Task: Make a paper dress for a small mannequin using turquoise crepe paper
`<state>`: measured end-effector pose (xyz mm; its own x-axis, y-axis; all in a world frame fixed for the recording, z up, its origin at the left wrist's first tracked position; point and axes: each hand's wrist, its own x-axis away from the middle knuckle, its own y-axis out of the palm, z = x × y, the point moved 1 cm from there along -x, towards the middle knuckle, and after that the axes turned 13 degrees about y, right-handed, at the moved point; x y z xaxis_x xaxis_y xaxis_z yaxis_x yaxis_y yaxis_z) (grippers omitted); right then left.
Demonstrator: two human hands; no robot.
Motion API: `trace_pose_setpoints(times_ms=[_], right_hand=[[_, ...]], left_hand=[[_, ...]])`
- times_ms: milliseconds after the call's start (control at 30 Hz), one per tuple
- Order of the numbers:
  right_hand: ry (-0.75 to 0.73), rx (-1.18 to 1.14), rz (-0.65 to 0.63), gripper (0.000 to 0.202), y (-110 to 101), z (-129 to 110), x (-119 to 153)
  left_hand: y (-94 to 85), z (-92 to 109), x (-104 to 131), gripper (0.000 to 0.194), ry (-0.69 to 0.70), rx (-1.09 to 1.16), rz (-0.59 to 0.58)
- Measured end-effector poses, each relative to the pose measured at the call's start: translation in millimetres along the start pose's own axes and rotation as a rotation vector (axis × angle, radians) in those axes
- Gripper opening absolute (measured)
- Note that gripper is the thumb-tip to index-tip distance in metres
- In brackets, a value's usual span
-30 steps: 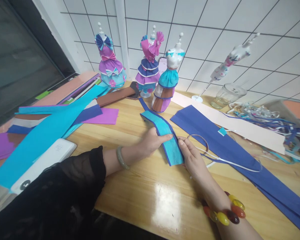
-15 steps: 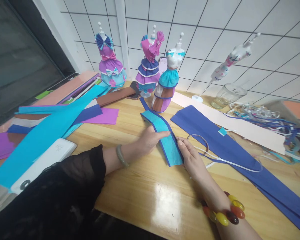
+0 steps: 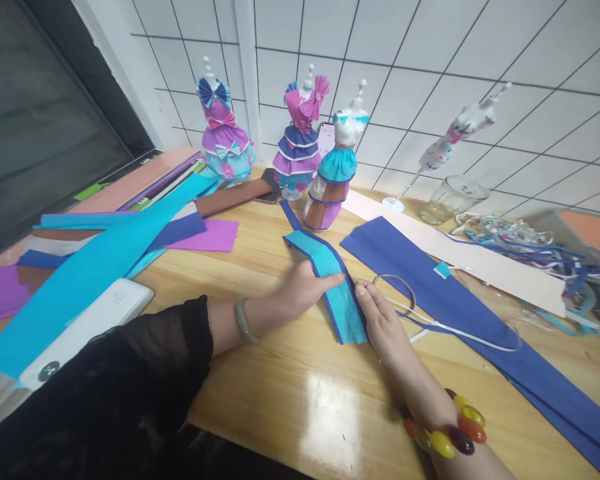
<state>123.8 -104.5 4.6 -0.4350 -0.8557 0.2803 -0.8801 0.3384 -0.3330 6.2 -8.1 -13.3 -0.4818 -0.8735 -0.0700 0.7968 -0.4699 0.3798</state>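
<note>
A turquoise crepe-paper strip (image 3: 351,317) with dark blue edging lies slantwise between my hands, its middle raised off the table. My left hand (image 3: 303,288) grips it from the left, thumb laid across the top and fingers hidden underneath. At the right-hand edging, my right hand (image 3: 380,313) is closed in a pinch, thumb against forefinger. A narrow dark blue tail (image 3: 291,215) runs from the strip's far end. Beyond it stands a small dress form (image 3: 336,167) in a turquoise, brown and purple paper skirt.
Two dressed forms (image 3: 225,143) stand at the back; a bare form (image 3: 453,137) leans near a glass (image 3: 450,199). Dark blue paper (image 3: 430,287) and pale pink paper (image 3: 480,257) lie right, beside tangled ribbon scraps (image 3: 510,230). Coloured paper (image 3: 110,250) and a white device (image 3: 95,327) are left.
My left thumb has slid slightly right across the strip, closer to its edging and my right fingertips. The right hand keeps its pinch. The camera view has shifted a little.
</note>
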Motion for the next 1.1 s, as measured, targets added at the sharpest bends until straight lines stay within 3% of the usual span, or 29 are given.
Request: trace_pose_setpoints(times_ms=[767, 1100], right_hand=[[-0.007, -0.035, -0.040, 0.044, 2.1, 2.1, -1.6], [-0.001, -0.030, -0.027, 0.047, 3.5, 4.3, -0.8]], left_hand=[[-2.8, -3.9, -1.6, 0.024, -0.021, 0.107, 0.009], [-5.4, -7.5, 0.4, 0.023, -0.011, -0.045, -0.030]])
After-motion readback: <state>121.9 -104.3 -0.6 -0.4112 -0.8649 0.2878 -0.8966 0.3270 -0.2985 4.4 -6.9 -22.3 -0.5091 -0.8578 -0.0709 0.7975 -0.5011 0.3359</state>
